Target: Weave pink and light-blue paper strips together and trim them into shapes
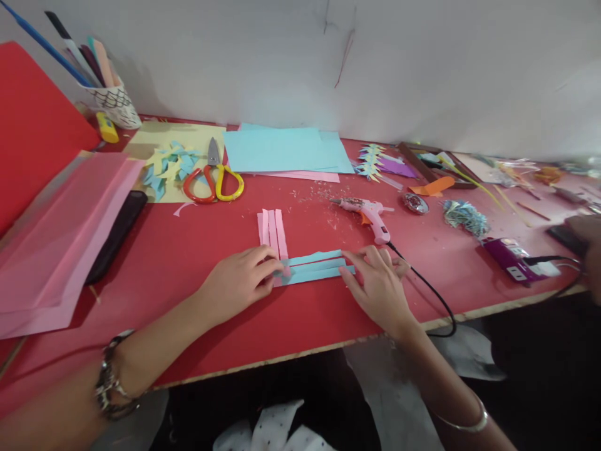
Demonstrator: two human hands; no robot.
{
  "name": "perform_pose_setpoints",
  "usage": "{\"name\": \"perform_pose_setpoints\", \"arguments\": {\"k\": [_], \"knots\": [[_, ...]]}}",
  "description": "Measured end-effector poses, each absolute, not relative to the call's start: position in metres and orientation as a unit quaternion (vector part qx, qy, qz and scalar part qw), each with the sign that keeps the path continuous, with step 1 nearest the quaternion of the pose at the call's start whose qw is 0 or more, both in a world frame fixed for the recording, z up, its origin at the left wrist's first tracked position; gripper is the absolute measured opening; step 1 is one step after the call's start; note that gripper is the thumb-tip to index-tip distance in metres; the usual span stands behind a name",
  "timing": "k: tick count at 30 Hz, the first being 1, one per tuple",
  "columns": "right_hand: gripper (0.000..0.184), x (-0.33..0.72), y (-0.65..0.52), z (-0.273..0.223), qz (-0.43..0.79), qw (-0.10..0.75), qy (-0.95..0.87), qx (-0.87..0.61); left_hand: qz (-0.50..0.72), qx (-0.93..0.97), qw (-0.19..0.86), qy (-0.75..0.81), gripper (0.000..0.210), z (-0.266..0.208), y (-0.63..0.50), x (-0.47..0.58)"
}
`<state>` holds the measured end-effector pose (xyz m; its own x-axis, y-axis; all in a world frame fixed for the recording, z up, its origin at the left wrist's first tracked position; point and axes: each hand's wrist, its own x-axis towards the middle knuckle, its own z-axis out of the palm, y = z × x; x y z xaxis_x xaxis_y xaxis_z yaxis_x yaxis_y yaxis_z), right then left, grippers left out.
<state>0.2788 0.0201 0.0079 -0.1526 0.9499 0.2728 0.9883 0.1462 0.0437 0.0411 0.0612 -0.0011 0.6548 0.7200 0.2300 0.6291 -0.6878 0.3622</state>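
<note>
Several light-blue paper strips [317, 268] lie side by side across the red tabletop, close to its front edge. At their left end they meet several upright pink paper strips [271, 232], forming an L shape. My left hand [244, 275] has its fingertips closed on the corner where the two colours meet, partly hiding that join. At the other end, the thumb and fingers of my right hand [379, 285] hold the tips of the blue strips. Behind my right hand rests a pink glue gun [367, 214], its black cord running down to the right.
Scissors [215, 175] and paper scraps [171, 166] lie on a yellow sheet. Blue sheets [282, 149] rest against the wall, pink sheets [66, 225] at left. A pen cup [117, 103] stands back left. A purple power strip [511, 260] and another person's hand [589, 241] are at right.
</note>
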Motion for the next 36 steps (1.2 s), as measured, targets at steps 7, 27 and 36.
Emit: {"name": "perform_pose_setpoints", "arguments": {"k": [7, 27, 36], "knots": [[0.034, 0.282, 0.023, 0.012, -0.092, 0.119, -0.747, -0.648, 0.175, 0.902, 0.133, 0.371, 0.019, 0.000, 0.062, 0.042], [0.036, 0.230, 0.015, 0.018, 0.074, 0.076, -0.824, -0.557, 0.150, 0.888, 0.150, 0.408, 0.060, 0.000, 0.077, 0.020], [0.031, 0.223, 0.009, 0.021, 0.124, 0.092, -0.815, -0.558, 0.183, 0.855, 0.129, 0.467, 0.038, -0.003, 0.088, 0.009]]}}
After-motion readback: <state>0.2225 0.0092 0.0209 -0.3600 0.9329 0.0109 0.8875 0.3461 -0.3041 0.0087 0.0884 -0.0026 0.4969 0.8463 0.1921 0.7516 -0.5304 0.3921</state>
